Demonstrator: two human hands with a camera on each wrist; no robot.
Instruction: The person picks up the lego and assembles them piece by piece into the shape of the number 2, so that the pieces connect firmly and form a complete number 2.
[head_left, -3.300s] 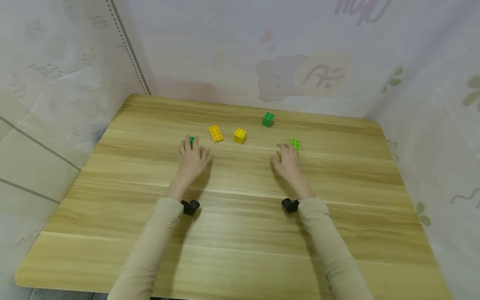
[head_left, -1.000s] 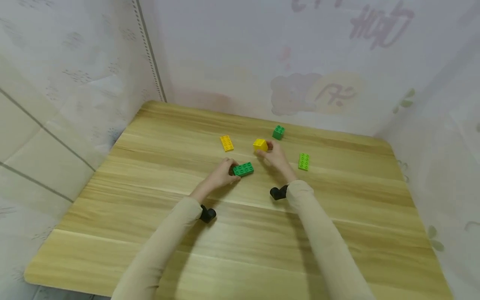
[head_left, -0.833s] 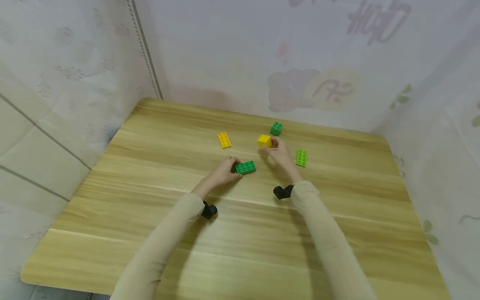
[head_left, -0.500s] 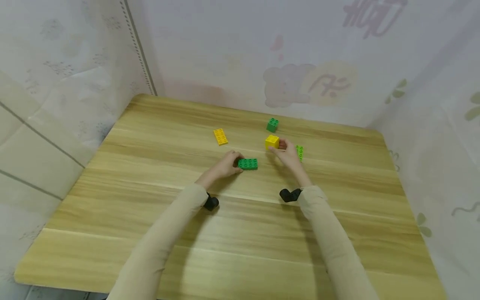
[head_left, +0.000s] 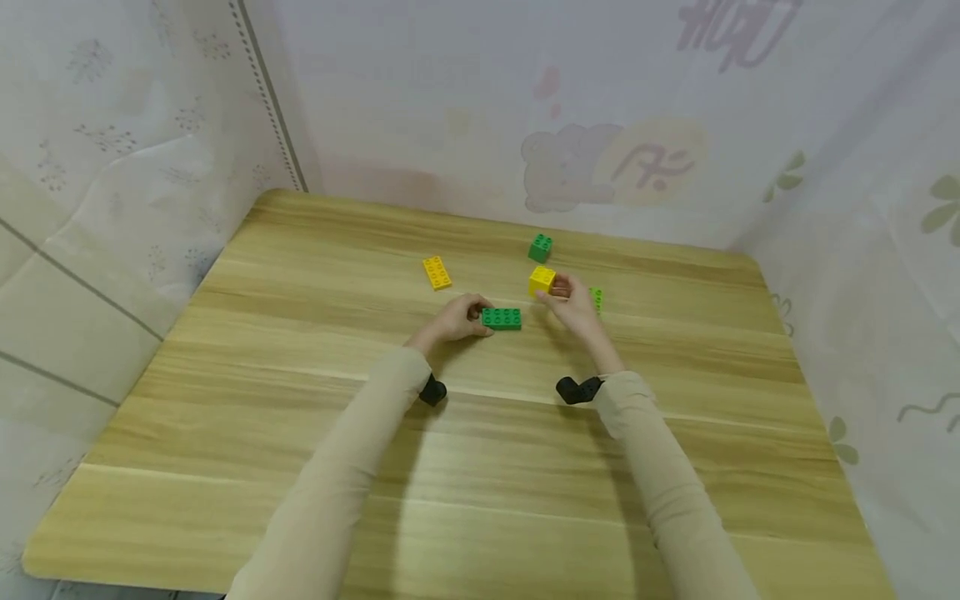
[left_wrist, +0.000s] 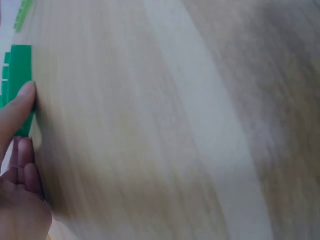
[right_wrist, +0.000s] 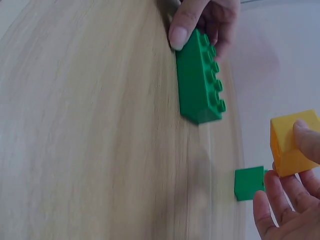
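My left hand (head_left: 459,318) pinches one end of a long green toy brick (head_left: 504,319) between thumb and fingers, its studs facing up. In the right wrist view this long brick (right_wrist: 194,80) appears at or close to the tabletop. A square yellow brick (head_left: 542,282) is held between thumb and fingers of my right hand (head_left: 576,308). The right wrist view puts the right thumb on one face of the yellow brick (right_wrist: 290,135), with fingers beneath. The two bricks are apart, the yellow one farther back and to the right.
Behind the yellow brick stands a small green brick (head_left: 541,247). A flat orange-yellow brick (head_left: 437,272) lies to the left. Partly hidden by my right hand is a flat lime brick (head_left: 597,300). The wooden table (head_left: 517,475) meets a patterned wall covering (head_left: 420,100).
Since the earliest frame, my hands have taken hold of the long green and yellow bricks. Over the last second, the green brick has turned level and the yellow one has shifted right.
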